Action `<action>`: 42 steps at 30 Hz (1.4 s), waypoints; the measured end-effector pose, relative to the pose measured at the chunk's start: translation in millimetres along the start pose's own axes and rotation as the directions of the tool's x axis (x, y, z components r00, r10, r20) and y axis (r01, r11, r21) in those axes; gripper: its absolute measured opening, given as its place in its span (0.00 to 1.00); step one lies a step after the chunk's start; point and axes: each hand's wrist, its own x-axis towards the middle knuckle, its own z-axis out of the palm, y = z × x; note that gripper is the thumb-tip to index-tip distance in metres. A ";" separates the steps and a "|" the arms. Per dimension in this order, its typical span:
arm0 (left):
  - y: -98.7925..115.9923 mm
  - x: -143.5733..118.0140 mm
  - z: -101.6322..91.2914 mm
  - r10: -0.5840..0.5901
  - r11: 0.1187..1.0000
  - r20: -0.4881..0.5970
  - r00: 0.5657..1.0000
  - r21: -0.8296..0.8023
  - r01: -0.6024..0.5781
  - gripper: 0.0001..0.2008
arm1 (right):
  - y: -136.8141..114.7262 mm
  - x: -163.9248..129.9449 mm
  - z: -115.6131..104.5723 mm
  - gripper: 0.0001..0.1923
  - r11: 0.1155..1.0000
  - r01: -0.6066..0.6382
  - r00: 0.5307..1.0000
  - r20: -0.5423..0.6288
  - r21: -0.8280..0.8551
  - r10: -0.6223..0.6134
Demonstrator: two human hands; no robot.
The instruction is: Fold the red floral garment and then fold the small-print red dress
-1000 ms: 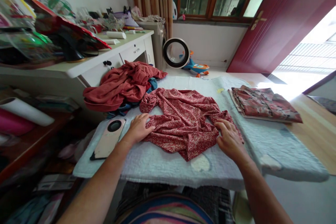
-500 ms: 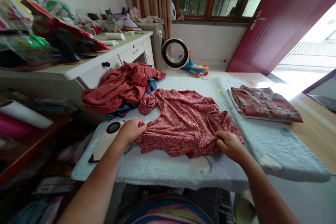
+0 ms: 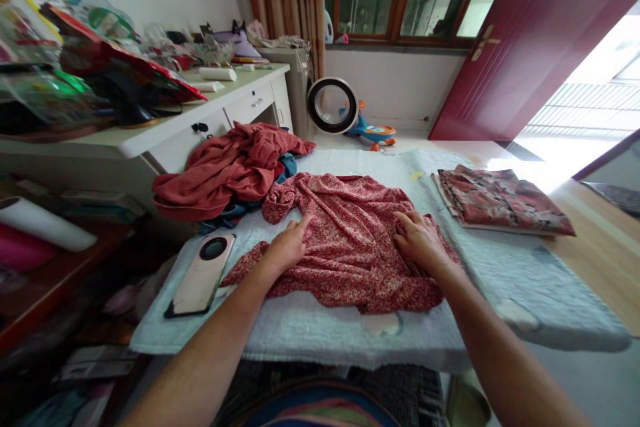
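Now both hands, left hand [image 3: 286, 248], right hand [image 3: 419, 241], fingers spread flat on red floral garment [image 3: 345, 247], phone [image 3: 201, 275] near left edge.

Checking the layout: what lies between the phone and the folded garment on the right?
In the head view, the red floral garment, with both hands on it, lies between the phone and the folded garment.

A phone [image 3: 201, 276] lies left; a folded garment [image 3: 500, 202] lies right; plain red clothes [image 3: 225, 168] heaped behind.

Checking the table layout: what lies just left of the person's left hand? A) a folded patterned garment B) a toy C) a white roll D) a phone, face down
D: the phone lies face down on the padded cover, just left of the left hand.
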 end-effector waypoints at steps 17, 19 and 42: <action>-6.2 -12.1 -72.6 0.009 0.850 0.017 1.000 0.526 -0.017 0.12 | 65.9 50.1 -44.7 0.13 0.982 0.088 0.865 0.502 -0.164 0.007; -2.7 20.2 -74.8 0.106 0.886 -0.022 0.994 0.456 -0.084 0.12 | 52.4 70.1 -45.1 0.15 0.982 0.091 0.916 0.401 -0.164 -0.018; -15.7 155.3 -32.5 0.174 0.827 0.184 0.967 0.505 -0.245 0.14 | 36.3 146.7 40.1 0.13 0.988 0.151 0.923 0.362 -0.035 -0.128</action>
